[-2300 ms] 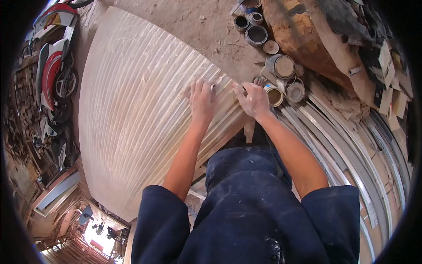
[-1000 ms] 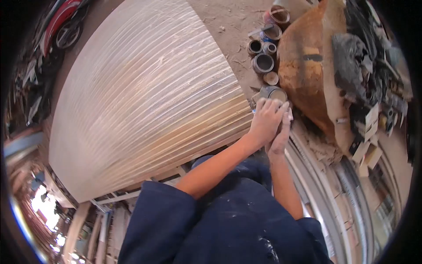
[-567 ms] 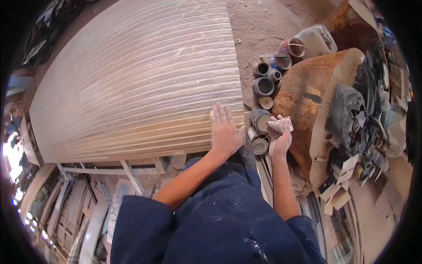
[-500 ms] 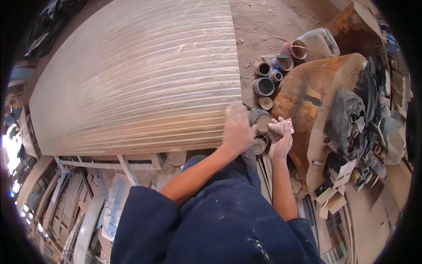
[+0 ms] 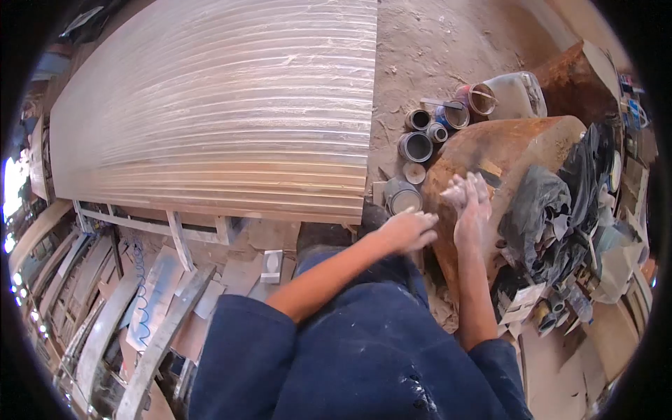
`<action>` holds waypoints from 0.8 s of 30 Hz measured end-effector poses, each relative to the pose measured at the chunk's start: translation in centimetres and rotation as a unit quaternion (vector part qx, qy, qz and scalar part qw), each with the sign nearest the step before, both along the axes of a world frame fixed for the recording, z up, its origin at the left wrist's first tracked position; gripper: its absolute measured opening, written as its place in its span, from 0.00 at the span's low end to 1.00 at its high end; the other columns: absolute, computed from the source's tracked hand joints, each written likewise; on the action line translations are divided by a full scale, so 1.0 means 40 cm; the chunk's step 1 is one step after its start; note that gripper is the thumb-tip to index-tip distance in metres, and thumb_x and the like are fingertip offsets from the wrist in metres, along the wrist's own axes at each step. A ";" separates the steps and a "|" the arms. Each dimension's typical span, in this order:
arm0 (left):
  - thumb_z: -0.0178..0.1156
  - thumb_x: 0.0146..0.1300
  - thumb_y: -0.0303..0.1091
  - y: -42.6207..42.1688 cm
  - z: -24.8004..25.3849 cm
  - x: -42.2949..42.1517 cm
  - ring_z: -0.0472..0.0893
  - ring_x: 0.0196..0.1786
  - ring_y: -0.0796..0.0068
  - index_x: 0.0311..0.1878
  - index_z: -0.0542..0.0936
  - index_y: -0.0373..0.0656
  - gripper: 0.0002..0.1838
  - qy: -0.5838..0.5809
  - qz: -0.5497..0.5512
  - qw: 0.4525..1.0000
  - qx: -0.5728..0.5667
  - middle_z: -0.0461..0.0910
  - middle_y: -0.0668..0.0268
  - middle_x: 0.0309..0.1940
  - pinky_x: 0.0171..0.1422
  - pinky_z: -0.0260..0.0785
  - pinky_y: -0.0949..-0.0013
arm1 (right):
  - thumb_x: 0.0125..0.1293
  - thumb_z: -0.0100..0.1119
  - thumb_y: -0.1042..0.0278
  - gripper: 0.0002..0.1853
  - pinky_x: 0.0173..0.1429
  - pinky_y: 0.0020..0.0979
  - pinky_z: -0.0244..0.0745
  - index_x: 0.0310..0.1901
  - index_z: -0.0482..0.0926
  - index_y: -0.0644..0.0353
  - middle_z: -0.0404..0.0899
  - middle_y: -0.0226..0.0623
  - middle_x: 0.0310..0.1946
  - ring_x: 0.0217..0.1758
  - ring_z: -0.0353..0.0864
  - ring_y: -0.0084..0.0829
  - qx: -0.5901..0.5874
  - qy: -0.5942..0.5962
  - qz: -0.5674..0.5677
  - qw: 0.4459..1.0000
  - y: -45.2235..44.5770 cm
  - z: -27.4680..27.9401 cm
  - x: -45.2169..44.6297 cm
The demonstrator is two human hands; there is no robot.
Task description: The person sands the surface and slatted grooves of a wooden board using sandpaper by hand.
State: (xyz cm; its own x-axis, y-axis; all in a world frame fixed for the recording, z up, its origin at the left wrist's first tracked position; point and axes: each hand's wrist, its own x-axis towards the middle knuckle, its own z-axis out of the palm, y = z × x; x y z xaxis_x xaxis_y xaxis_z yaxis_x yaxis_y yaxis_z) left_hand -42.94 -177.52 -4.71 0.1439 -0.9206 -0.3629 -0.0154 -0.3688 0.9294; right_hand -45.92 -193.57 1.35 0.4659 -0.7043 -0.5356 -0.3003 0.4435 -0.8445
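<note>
My left hand (image 5: 409, 232) is held in the air in front of my body, past the near corner of a grooved wooden panel (image 5: 231, 119). Its fingers are loosely bent and apart, with nothing seen in them. To its right, my right hand (image 5: 472, 210) is raised over a rusty brown curved piece (image 5: 451, 157). White dust coats its fingers, which are bent around a pale, dusty folded piece (image 5: 456, 192); its kind cannot be made out. Light dust lies in streaks along the panel's grooves. A can with pale contents (image 5: 404, 197) stands just beyond my left hand.
Several open cans, among them a dark-filled one (image 5: 416, 147), stand right of the panel. Beyond are a whitish jerrycan (image 5: 518, 94) and black plastic sheeting (image 5: 542, 203). A metal-legged frame (image 5: 178, 238) is under the panel; boards and strips (image 5: 161, 343) lie at lower left.
My left hand has come off the panel's near corner and moved down and right. My right hand has risen and shifted right with the pale piece. The view has shifted slightly.
</note>
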 end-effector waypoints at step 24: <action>0.68 0.45 0.83 0.661 -0.046 0.435 0.13 0.81 0.30 0.83 0.20 0.60 0.81 -0.058 0.519 0.696 0.492 0.12 0.43 0.82 0.73 0.18 0.13 | 0.64 0.66 0.73 0.05 0.44 0.47 0.79 0.41 0.84 0.62 0.80 0.44 0.33 0.39 0.84 0.49 -0.422 -0.152 0.684 0.575 0.095 -0.114 0.357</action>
